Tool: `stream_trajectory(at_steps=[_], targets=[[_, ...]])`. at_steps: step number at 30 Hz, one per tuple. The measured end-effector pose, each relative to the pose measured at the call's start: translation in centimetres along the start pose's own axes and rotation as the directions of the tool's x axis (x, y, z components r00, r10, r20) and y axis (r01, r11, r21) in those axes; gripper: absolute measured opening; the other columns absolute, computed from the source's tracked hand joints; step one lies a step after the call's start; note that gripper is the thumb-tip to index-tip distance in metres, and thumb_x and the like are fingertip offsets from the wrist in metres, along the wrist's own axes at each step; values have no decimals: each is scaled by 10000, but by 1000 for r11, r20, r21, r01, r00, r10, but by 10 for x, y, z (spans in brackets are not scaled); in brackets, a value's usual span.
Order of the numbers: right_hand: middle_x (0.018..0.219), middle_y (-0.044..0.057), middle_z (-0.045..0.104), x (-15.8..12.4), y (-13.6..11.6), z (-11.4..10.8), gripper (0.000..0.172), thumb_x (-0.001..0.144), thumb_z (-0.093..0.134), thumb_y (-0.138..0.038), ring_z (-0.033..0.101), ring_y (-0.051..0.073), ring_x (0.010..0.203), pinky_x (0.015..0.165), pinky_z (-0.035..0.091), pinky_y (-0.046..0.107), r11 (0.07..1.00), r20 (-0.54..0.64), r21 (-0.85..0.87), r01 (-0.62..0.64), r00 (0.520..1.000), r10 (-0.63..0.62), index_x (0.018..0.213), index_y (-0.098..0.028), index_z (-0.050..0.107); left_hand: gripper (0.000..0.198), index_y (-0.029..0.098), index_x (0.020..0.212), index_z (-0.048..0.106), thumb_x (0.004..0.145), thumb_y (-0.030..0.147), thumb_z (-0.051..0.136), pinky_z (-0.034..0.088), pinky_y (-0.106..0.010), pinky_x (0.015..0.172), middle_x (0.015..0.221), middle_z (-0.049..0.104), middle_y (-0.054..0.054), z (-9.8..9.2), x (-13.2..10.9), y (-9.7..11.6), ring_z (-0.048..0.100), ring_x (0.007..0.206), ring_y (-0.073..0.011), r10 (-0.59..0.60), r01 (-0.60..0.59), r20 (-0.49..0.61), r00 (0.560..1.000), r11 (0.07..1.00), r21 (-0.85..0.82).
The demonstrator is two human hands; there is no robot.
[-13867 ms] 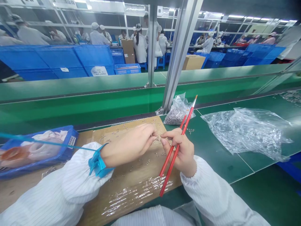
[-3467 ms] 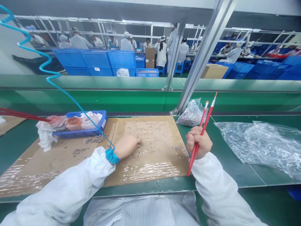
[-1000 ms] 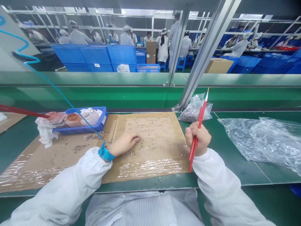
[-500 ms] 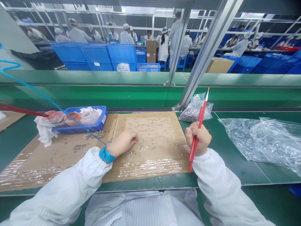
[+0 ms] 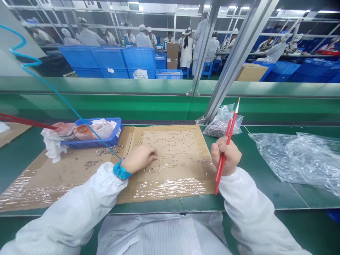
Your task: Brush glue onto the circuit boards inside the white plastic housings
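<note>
Small metal parts (image 5: 165,165) are lying scattered over cardboard (image 5: 164,186). Left hand (image 5: 139,157) is reaching over cardboard's left side, fingers curling together beside parts; cannot tell if they are gripping any. Right hand (image 5: 230,156) is holding two red brushes (image 5: 233,123) in closed fist at cardboard's right edge, bristles pointing up. Plastic bag (image 5: 216,128) is sitting by cardboard's far right corner.

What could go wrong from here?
The blue cord from the left wrist strap crosses the jars in this view; it might snag one.
Loose metal pieces lie around the left hand; a stray sweep could scatter them.
The right hand grips two red brushes together; one might slip.
</note>
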State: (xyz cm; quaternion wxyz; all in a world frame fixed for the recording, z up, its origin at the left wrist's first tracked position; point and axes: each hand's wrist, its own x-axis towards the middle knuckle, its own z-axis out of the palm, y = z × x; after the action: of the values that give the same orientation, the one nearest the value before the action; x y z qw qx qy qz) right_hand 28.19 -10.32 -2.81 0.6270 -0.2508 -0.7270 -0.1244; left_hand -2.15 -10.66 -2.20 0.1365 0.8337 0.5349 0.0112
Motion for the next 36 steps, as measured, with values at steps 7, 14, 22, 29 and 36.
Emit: stream_trajectory(at_steps=[7, 14, 22, 29, 36], targets=[[581, -40, 456, 2, -2, 0, 331, 730, 586, 23, 439, 98, 574, 522, 413, 247, 1000, 14, 5, 10, 1000, -10, 634, -190, 352, 160, 209, 916, 702, 864, 234, 553, 424, -302, 862, 978, 693, -32, -6, -26, 1, 620, 964, -202, 120, -115, 150, 981, 993, -40], [575, -36, 473, 3, -3, 0, 321, 744, 583, 3, 456, 105, 567, 521, 429, 252, 1000, 17, -9, 6, 1000, -6, 632, -195, 357, 137, 194, 823, 665, 854, 215, 533, 418, -307, 791, 904, 681, -46, 6, -26, 8, 630, 896, -210, 77, -80, 143, 987, 997, 16], [564, -28, 468, 3, -3, 0, 317, 795, 568, -56, 459, 108, 551, 511, 430, 251, 1000, 23, -27, 10, 1000, -10, 620, -203, 350, 199, 180, 858, 616, 917, 242, 436, 421, -300, 677, 828, 670, -64, 3, -25, 13, 629, 779, -205, -52, 47, 37, 998, 993, 106], [567, -35, 458, 3, -3, 0, 315, 762, 580, -22, 449, 106, 553, 511, 426, 251, 1000, 18, -14, 5, 1000, -4, 628, -199, 356, 187, 168, 850, 588, 917, 121, 420, 439, -329, 731, 885, 625, -73, 17, -32, 21, 593, 844, -217, 133, -126, -13, 991, 960, 249], [586, -32, 461, 1, -2, 1, 315, 761, 584, -13, 441, 99, 553, 505, 418, 242, 1000, 10, -6, -2, 1000, 2, 628, -197, 365, 202, 167, 829, 627, 905, 121, 445, 451, -315, 785, 889, 661, -51, 18, -37, 21, 614, 858, -197, 106, -108, 29, 994, 990, 93]])
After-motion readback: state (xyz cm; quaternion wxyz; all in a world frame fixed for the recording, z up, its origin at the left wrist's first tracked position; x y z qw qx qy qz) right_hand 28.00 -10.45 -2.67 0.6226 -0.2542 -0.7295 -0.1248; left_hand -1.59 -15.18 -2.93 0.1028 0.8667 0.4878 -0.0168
